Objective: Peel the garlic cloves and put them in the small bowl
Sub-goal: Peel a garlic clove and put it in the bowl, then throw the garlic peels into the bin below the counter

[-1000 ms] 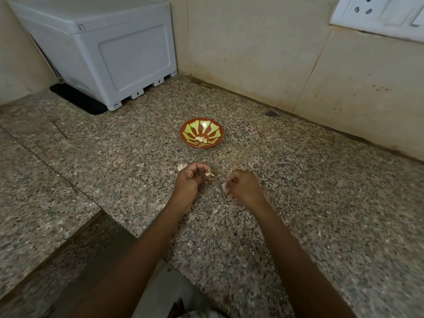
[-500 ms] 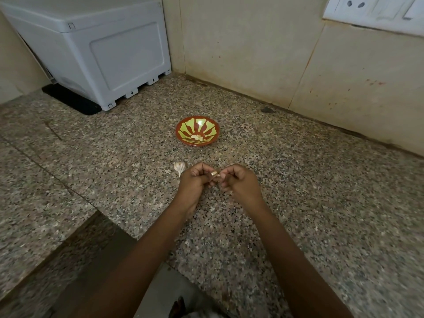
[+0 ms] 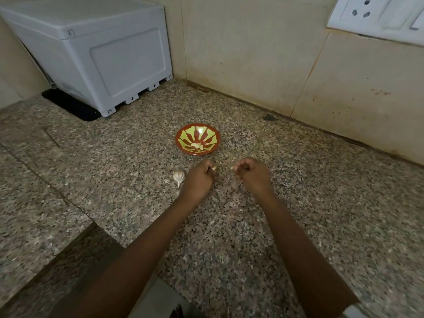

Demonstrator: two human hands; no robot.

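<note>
Since the earlier frame the hands have drawn apart: the fingertips met then, and a gap now separates them. The left hand (image 3: 199,180), fingers curled, pinches a garlic clove (image 3: 214,168) at centre frame; the clove's axis is too small to read. The right hand (image 3: 252,175), also curled, pinches a pale scrap (image 3: 232,168). The garlic bulb (image 3: 179,176) lies just left of the left hand, long axis vertical in frame, stem pointing toward the lower edge. The small bowl (image 3: 183,136) sits above.

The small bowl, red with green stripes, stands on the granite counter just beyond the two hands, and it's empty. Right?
Not quite: the small bowl isn't empty. The head view shows a few pale peeled cloves in its bottom. The rest holds: red with green stripes, on the granite counter just beyond the left hand and right hand.
</note>
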